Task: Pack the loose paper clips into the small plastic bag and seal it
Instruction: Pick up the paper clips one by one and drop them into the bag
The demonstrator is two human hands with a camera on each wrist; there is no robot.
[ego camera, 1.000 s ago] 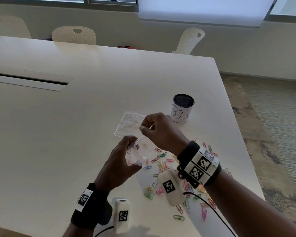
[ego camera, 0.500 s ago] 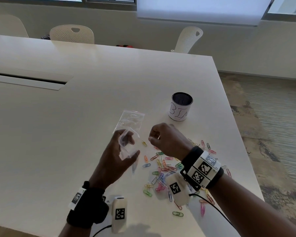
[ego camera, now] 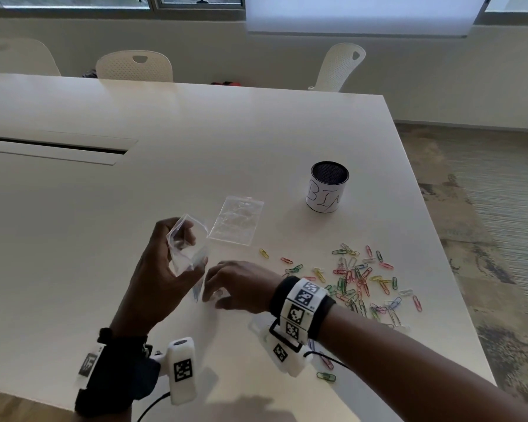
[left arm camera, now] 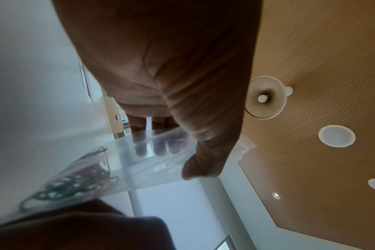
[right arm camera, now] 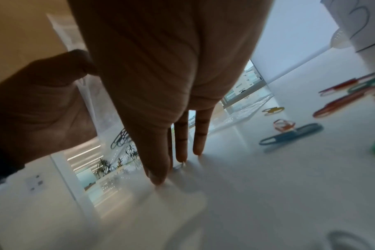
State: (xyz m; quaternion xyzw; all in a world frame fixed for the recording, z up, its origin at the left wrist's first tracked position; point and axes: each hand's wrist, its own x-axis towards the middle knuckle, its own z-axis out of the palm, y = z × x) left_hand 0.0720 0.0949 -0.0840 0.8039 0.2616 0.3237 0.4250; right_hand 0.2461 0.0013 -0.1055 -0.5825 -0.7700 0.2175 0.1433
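The left hand (ego camera: 162, 269) holds one small clear plastic bag (ego camera: 187, 244) above the white tabletop (ego camera: 165, 153), thumb and fingers pinching its mouth open; a few paper clips show inside it in the left wrist view. The right hand (ego camera: 238, 284) reaches down beside it, fingers nearly straight, fingertips (right arm camera: 158, 177) touching the tabletop. Dozens of loose coloured paper clips (ego camera: 357, 278), too many to count, lie scattered to the right. One second clear plastic bag (ego camera: 237, 220) lies flat near one black mesh cup with a white paper label (ego camera: 328, 187).
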